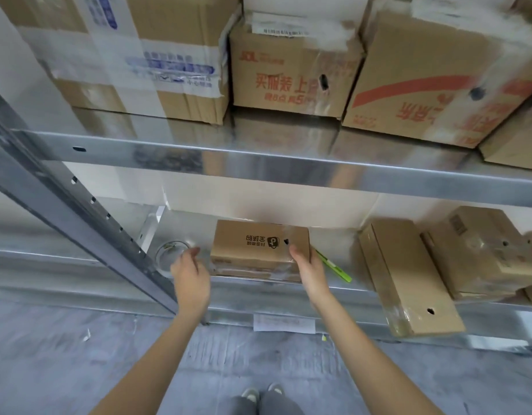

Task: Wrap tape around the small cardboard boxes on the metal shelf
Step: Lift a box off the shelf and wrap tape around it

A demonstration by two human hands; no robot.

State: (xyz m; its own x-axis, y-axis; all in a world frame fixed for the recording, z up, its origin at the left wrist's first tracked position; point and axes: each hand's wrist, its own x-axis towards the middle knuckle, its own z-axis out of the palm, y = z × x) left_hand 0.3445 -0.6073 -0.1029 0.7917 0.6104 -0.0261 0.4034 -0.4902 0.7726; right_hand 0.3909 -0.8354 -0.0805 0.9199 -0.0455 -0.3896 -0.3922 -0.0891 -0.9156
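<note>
Metal shelf (258, 163), galvanised sheet steel, shiny and reflective, with a perforated grey upright slanting down its left side. Upper level carries big corrugated cardboard cartons (291, 70), rectangular, printed in red, patched with glossy clear and white tape. Landmark: small cardboard box (258, 245), flat rectangular, brown, dark printed logo and a small hole on top, clear tape glinting along its front face; it sits on the lower level of the shelf near the front edge. Right of that box, a long narrow carton (408, 277) lies angled, its near end overhanging the shelf lip, tape-wrapped at the near end. Further right of it, a squarer taped carton (486, 250). Just right of the small box, a thin green stick-shaped tool (333, 266), kind not clear. Left of the box, a clear tape roll (172, 253), round, transparent, blurry. Right hand (309, 268) holds the box's right front corner, thumb on top, grip clamped on it. Left hand (189, 274) is just left of the box at the tape roll, fingers loosely curled; contact with the roll cannot be told from blur. Below the box, grey concrete floor (79, 354), mottled; a white paper label (284, 323) on the shelf's bottom rail.
</note>
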